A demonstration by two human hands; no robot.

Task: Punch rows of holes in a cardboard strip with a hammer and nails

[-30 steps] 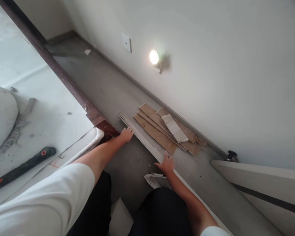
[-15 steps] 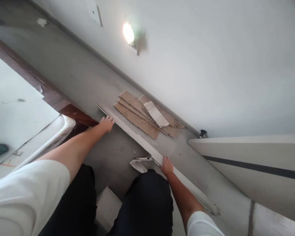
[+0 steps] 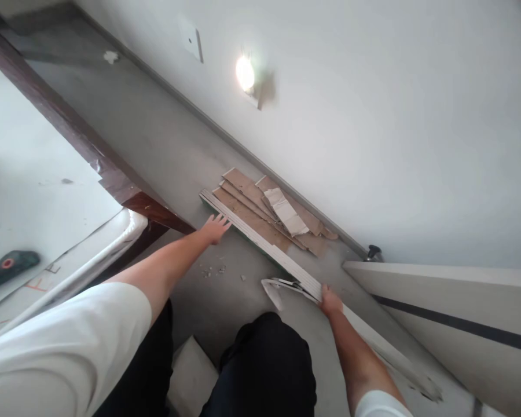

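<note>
A long, narrow stack of thin pale boards (image 3: 264, 244) lies slantwise on the floor, with a green side showing below its striped edges. My left hand (image 3: 216, 227) lies against the stack's near side toward its far left end, fingers stretched and spread. At the other end my right hand (image 3: 330, 301) grips the stack, its fingers partly hidden. A bent white strip (image 3: 272, 294) lies beside the stack near my knee. Past my right hand runs another long pale strip (image 3: 391, 350), partly covered by my forearm.
Torn brown cardboard pieces (image 3: 247, 214) lie between the stack and the wall (image 3: 373, 145). A lit lamp (image 3: 245, 73) is plugged in there. A door (image 3: 443, 289) stands at the right by a doorstop (image 3: 373, 252). Left are a dark red wooden edge (image 3: 156, 209) and a dark green tool (image 3: 11, 266).
The stack has slid rightward along the cardboard, and both hands have moved with it. My left hand's fingers are more spread. The view has shifted somewhat left.
</note>
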